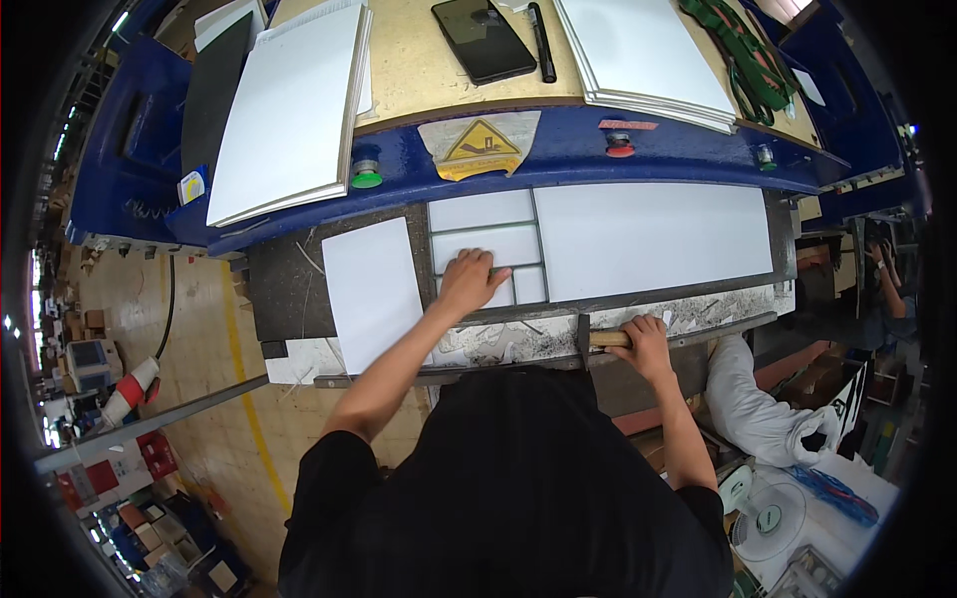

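Blue machine (570,140) | left hand (473,285): loosely spread, touching grey strips (540,239) | right hand (648,345): grasping wooden-handled hammer (607,339)

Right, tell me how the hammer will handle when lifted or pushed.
The hammer will likely feel head-heavy: its dark head looks metal, its handle wooden. It should be stiff, as the handle looks solid. It probably won't roll far, since the head juts past the handle.

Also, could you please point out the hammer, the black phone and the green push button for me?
Hammer (604,339): head view, on its wooden handle.
Black phone (484,41): head view, on the middle of its screen.
Green push button (367,180): head view, on its green cap.
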`<move>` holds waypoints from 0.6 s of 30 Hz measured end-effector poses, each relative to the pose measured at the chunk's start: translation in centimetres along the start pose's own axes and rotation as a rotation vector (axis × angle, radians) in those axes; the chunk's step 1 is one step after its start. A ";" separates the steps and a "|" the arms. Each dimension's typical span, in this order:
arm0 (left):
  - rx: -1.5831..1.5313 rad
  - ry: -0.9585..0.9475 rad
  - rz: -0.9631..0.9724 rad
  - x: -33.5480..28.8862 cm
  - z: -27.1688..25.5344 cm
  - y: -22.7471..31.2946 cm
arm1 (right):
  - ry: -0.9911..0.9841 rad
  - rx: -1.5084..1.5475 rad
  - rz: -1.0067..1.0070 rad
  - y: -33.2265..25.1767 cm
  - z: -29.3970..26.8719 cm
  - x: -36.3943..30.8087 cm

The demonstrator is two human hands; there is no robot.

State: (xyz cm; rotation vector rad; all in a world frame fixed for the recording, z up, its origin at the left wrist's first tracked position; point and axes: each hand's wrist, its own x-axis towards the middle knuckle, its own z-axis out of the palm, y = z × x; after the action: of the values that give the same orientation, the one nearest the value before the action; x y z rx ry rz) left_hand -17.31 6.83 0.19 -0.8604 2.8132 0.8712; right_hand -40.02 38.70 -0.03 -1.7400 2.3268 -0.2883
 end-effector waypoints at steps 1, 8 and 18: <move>0.052 0.156 0.054 -0.6 1.8 -0.6 | 0.016 0.079 0.079 0.2 0.5 -0.2; 0.003 0.291 -0.004 -0.4 -3.3 2.0 | -0.181 0.132 0.234 -0.5 -1.1 1.8; -0.114 0.122 0.093 -6.8 2.9 1.1 | 0.116 0.542 -0.084 -11.7 -4.6 16.2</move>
State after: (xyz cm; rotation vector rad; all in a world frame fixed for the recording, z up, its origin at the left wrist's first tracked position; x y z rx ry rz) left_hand -12.39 12.52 -0.20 -0.8286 2.9546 1.0350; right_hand -35.03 20.00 6.79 -1.5709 1.9874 -0.9552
